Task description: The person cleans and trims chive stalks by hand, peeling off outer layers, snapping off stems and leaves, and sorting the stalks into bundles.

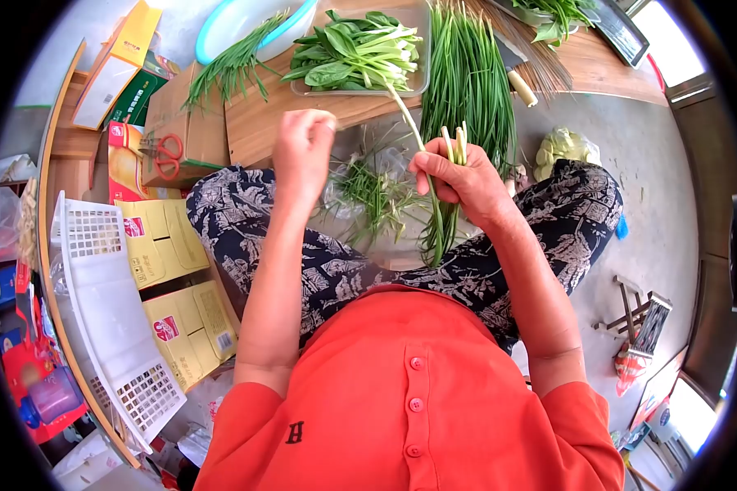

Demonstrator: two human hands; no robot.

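My right hand (467,178) is closed around a small bunch of garlic chives (440,233). Their pale cut ends stick up above the fist, and the green leaves hang down between my knees. One longer pale stem (408,114) leans up from the thumb towards the tray of greens. My left hand (305,147) is raised to the left with its fingers curled together; what they hold, if anything, is hidden. Just beyond it is a clear plastic tray (424,53) of leafy greens (356,51). Beside that lies a large bunch of long garlic chives (468,78).
Below the board (254,123), trimmed scraps (373,192) lie on plastic. A blue-rimmed basin (213,37) stands at the back. Red scissors (169,155) are at a cardboard box, left. A knife (520,82) lies right of the chives. A small stool (643,315) stands on the floor.
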